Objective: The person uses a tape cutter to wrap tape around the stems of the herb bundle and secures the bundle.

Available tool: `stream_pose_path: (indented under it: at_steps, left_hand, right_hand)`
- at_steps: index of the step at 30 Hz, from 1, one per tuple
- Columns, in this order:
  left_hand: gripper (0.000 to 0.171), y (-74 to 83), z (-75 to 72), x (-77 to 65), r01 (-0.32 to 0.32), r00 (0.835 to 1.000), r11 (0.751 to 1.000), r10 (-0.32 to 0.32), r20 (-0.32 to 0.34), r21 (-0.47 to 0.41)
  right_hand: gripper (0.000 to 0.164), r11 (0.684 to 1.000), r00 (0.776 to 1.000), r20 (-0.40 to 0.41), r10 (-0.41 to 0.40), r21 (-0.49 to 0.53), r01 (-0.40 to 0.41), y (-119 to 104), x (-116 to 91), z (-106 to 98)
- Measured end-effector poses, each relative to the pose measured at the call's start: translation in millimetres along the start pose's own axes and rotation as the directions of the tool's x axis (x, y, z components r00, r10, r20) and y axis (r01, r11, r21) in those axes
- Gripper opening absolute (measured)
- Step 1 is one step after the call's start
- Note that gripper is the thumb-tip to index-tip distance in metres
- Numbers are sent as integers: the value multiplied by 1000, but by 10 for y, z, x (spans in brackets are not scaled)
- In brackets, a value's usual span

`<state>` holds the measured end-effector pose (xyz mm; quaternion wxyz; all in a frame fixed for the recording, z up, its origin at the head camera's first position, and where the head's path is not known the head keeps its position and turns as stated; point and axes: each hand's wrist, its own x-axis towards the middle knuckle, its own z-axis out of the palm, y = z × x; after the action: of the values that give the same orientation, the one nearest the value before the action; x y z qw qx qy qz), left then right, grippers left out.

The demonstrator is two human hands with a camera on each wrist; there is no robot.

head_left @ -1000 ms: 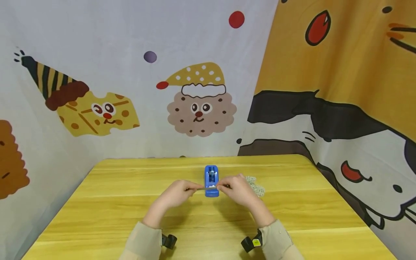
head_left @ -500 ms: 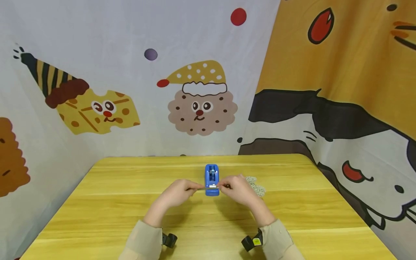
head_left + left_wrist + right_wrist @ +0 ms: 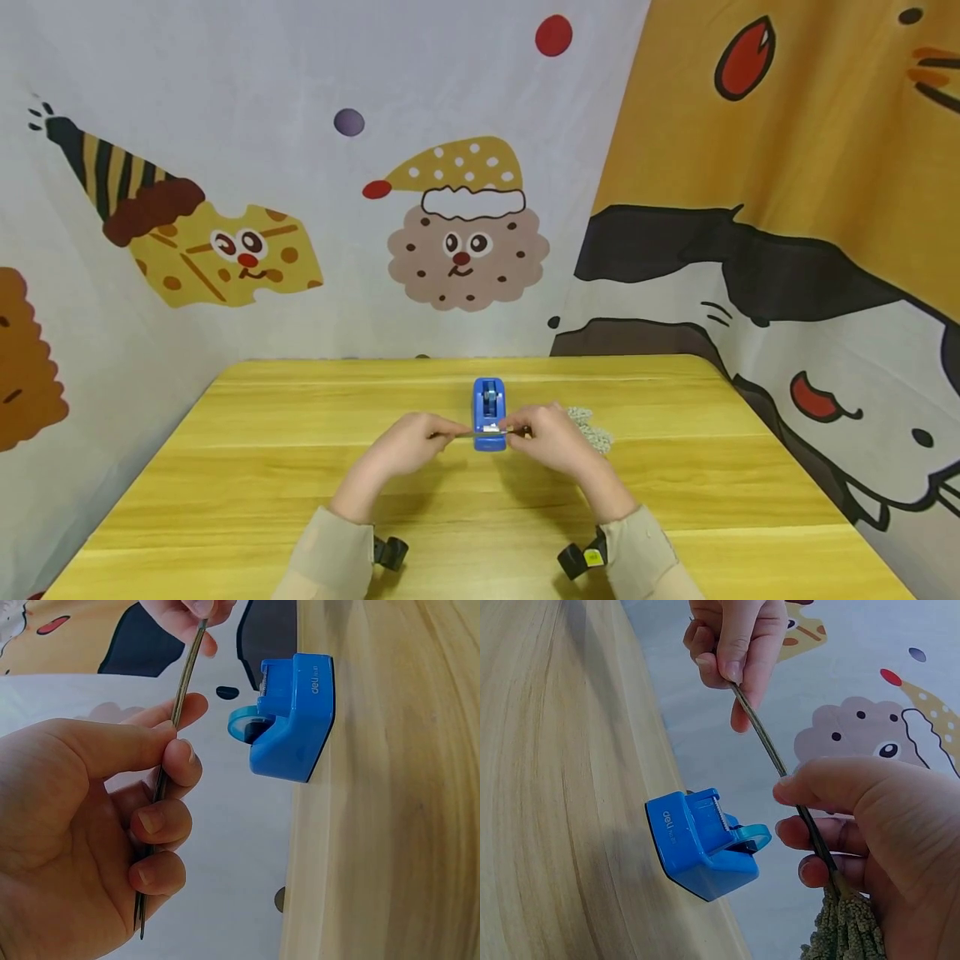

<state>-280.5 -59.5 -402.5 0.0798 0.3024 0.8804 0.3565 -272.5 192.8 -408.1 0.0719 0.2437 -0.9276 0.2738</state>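
Observation:
A thin bundle of dried plant stems (image 3: 187,671) stretches between both hands, just above a blue tape dispenser (image 3: 490,400). My left hand (image 3: 408,443) pinches the bare end between thumb and index finger, with the other fingers curled around it in the left wrist view. My right hand (image 3: 551,437) grips the stems between thumb and fingers closer to the bumpy grey-green flower heads (image 3: 844,926), which hang beyond the palm. The dispenser's serrated cutter and light-blue tape roll (image 3: 757,836) show in the right wrist view. Part of the stems is hidden by fingers.
The wooden table (image 3: 300,492) spreads around the hands. Behind it hangs a cartoon-printed cloth (image 3: 285,75), which also covers both sides. A camera mount (image 3: 392,553) sits on the left wrist, with another mount (image 3: 577,560) on the right.
The right thumb and fingertips have shifted slightly on the stems. The head view has tilted a little; both hands stay nearly in place with the stems held.

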Motion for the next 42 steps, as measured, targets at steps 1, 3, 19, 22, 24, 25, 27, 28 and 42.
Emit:
stream_pose_path:
  at_steps: [1, 3, 19, 22, 24, 25, 27, 28, 42]
  left_hand:
    - [29, 1, -2, -2, 0, 1000, 1000, 0, 1, 2]
    - [29, -4, -4, -4, -4, 1000, 1000, 4, -1, 9]
    - [30, 8, -19, -11, -6, 1000, 1000, 6, 1, -2]
    - [29, 9, -21, -13, -8, 1000, 1000, 8, -4, 0]
    - [29, 5, -19, -14, -13, 1000, 1000, 13, -8, 1]
    - [29, 3, -17, -15, -16, 1000, 1000, 16, -9, 3]
    - [29, 1, -16, -21, -16, 1000, 1000, 16, -13, 3]
    - [29, 9, -15, -23, -18, 1000, 1000, 18, -15, 2]
    - [30, 65, -47, 7, -92, 995, 994, 89, 52, 64]
  right_hand:
    - [18, 1000, 1000, -2, -4, 2, 4, -3, -1, 1]
    - [18, 1000, 1000, -6, -7, 6, 7, -6, -5, 0]
    - [5, 1000, 1000, -13, -16, -4, 15, -18, -3, -12]
    - [5, 1000, 1000, -9, -12, -8, 12, -21, 0, -10]
    - [5, 1000, 1000, -7, -11, -6, 11, -25, -2, -10]
    - [5, 1000, 1000, -7, -12, -4, 12, -26, -3, -8]
    - [5, 1000, 1000, -7, -21, -1, 21, -30, -4, -8]
    - [6, 1000, 1000, -6, -24, 4, 24, -34, -13, -13]
    - [5, 992, 993, -36, -110, -73, 107, -42, -152, -100]
